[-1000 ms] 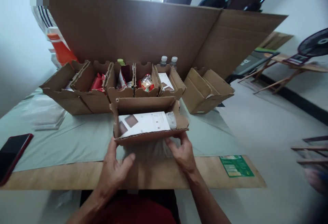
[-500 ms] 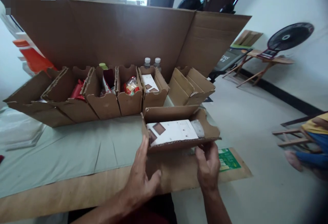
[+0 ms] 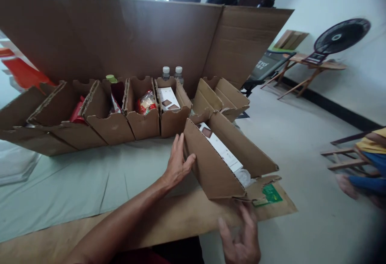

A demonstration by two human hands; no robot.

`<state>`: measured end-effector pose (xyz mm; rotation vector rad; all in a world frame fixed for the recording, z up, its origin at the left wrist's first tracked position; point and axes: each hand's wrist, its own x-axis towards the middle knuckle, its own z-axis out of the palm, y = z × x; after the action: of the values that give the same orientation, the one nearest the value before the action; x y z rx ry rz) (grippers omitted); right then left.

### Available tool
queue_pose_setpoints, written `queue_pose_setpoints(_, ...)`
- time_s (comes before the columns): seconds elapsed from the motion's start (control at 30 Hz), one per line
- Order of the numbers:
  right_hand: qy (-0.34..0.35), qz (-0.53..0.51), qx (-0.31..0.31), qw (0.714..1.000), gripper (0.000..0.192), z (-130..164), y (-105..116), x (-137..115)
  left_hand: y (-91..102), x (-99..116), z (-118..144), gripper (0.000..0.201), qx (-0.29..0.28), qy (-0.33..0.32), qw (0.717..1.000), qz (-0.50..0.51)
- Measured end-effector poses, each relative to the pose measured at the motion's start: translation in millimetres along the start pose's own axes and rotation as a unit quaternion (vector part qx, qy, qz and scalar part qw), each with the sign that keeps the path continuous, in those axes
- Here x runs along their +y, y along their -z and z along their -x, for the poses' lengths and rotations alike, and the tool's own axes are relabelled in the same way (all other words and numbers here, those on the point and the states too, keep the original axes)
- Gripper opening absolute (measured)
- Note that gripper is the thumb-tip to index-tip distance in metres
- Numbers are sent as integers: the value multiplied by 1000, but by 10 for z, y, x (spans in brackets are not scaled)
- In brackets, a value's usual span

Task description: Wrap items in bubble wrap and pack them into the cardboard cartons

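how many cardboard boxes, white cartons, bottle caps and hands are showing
cardboard boxes: 7, the left hand on the turned box, six in the row
white cartons: 2
bottle caps: 3, two grey, one green
hands: 2, right hand open
total: 14

Matt corrugated cardboard tray (image 3: 211, 171) holds a smooth white paper carton (image 3: 221, 151)
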<state>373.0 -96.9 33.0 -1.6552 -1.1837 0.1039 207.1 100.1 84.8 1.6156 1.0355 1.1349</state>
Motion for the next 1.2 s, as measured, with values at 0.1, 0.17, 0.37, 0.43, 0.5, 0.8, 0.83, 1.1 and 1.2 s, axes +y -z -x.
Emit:
queue_pose_setpoints(0.1,-96,-50,5,994,77,-366,26,244,-144,-42,191,82,-23,13,1000,0)
queue_pose_setpoints(0.17,-126,-79,-51,988,79,-640,26,426,-224,-52,322,81,-34,11,999,6)
queue_pose_setpoints(0.37,-127,-81,-153,977,61,-1182,-64,617,-421,-28,321,92,-79,-15,997,3)
queue_pose_setpoints(0.43,-129,-89,-149,976,61,-1248,-110,580,-472,-43,259,95,-93,-29,995,-3)
queue_pose_setpoints(0.5,-137,-96,-141,976,65,-1274,-152,529,-503,-78,228,97,-103,-41,994,-12)
queue_pose_setpoints(0.8,-113,-62,-141,982,59,-1388,-377,322,-484,-288,207,78,-68,-36,997,-6)
queue_pose_setpoints(0.83,-112,-44,-142,982,59,-1447,-432,303,-488,-307,197,75,-56,-22,998,-1)
queue_pose_setpoints(1.1,-77,142,-217,963,67,-2205,-1097,-18,-533,-380,191,71,-2,23,1000,15)
queue_pose_setpoints(1.2,-77,198,-250,945,61,-2424,-1286,-162,-537,-399,192,69,-8,24,1000,15)
